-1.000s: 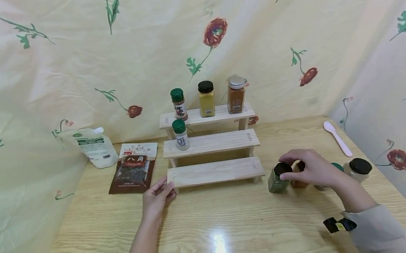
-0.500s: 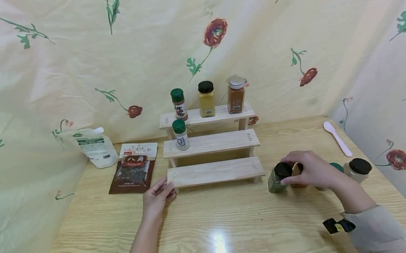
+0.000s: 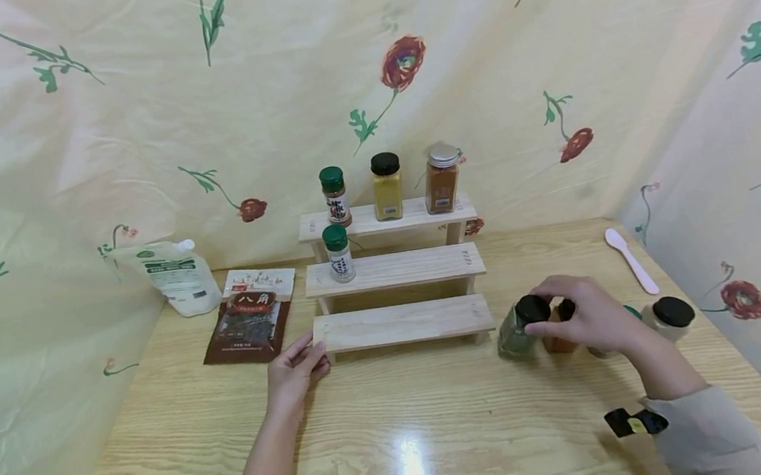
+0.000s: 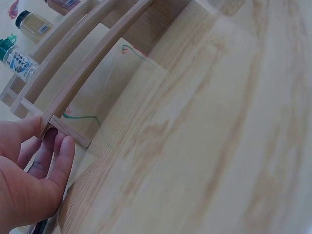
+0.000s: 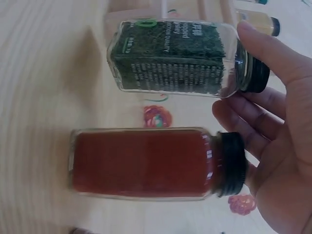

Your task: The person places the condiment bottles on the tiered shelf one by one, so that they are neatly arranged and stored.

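Observation:
My right hand (image 3: 587,315) pinches a glass jar of chopped green parsley (image 5: 170,57) near its black lid, thumb on one side and fingers on the other. In the head view the parsley jar leans slightly. Right beside it stands a jar of red-brown spice (image 5: 144,163), its black lid close to my fingers. At the other side, my left hand (image 3: 296,372) grips the left end of the lowest step of a three-tier wooden rack (image 3: 403,323). The left wrist view shows its thumb on top and fingers curled under that step's end (image 4: 53,117).
Spice bottles, including a yellow jar (image 3: 387,186), stand on the upper steps. A white-bodied, black-lidded jar (image 3: 671,317) and a partly hidden green-capped bottle (image 3: 632,312) are at right, below a spoon (image 3: 632,261). A star anise bag (image 3: 251,317) and white pouch (image 3: 179,278) lie left.
The parsley jar has shifted slightly left and tipped, moving a little apart from the red-brown jar, with my right hand on it. My left hand and the rack have stayed still.

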